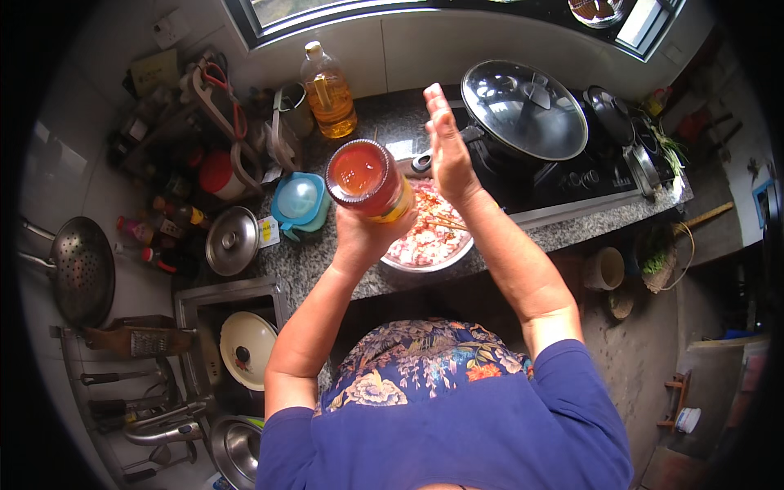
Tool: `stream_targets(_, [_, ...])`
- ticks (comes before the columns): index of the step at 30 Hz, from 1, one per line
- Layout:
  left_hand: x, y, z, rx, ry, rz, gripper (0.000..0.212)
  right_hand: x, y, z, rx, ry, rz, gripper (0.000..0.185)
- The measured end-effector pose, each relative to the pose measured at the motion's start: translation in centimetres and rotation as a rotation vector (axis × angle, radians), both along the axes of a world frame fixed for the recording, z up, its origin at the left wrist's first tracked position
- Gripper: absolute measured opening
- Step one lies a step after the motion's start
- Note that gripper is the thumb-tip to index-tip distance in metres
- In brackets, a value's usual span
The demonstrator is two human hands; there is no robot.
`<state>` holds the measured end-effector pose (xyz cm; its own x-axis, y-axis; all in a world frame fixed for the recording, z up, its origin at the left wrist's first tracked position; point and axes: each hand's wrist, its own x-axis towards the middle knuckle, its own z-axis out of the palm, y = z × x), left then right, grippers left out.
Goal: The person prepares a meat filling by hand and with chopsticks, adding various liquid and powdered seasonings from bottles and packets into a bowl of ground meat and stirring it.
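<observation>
My left hand (367,236) grips a glass jar (361,174) of reddish contents, tipped so that its round base faces up toward me. The jar's mouth is hidden from this angle. Raised to the right of it, my right hand (450,153) holds nothing, its palm turned toward the jar and its fingers stretched upward. Below both hands a metal basin (422,268) rests on the granite counter. Chopped pinkish meat (422,239) with patches of red sauce fills it. A pair of wooden chopsticks (450,224) lies across the meat.
Behind stands an oil bottle (331,98). A lidded wok (523,110) sits on the black gas hob (569,177) at right. Left are a blue-lidded container (300,199), a steel lid (233,241) and the sink (229,291), with a cream lid (248,350) in it.
</observation>
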<state>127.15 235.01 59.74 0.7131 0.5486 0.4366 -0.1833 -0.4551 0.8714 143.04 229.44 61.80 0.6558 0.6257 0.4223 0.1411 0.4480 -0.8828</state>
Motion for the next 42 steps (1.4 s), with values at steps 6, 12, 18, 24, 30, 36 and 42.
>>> stream_targets(6, [0.2, -0.1, 0.4, -0.008, -0.099, 0.026, 0.049, 0.2, -0.5, -0.2, -0.082, -0.133, 0.057, 0.081])
stream_targets(12, [0.6, -0.4, 0.6, 0.053, -0.025, -0.018, 0.054, -0.9, -0.2, -0.4, -0.157, -0.193, 0.082, 0.089])
stream_targets(18, [0.6, -0.8, 0.0, -0.012, -0.003, -0.028, 0.053, -1.8, 0.2, -0.7, -0.196, -0.211, 0.051, 0.083])
stream_targets(24, [1.2, -1.4, 0.0, -0.04, -0.121, -0.014, 0.053, -1.3, 0.1, -0.5, -0.105, -0.147, 0.032, 0.092])
stream_targets(30, [-0.7, 0.3, -0.7, -0.004, -0.061, 0.027, 0.056, 1.9, -1.2, 0.7, -0.105, -0.212, -0.066, 0.067])
stream_targets(36, [-0.8, 1.6, -0.3, 0.064, -0.113, 0.103, 0.048, 4.5, -5.4, -0.2, -0.018, -0.079, -0.142, 0.019])
stream_targets(42, [0.3, 0.8, -1.7, -0.409, -0.202, 0.181, 0.045, 8.3, -13.4, -6.7, -0.406, -0.23, -0.352, 0.008])
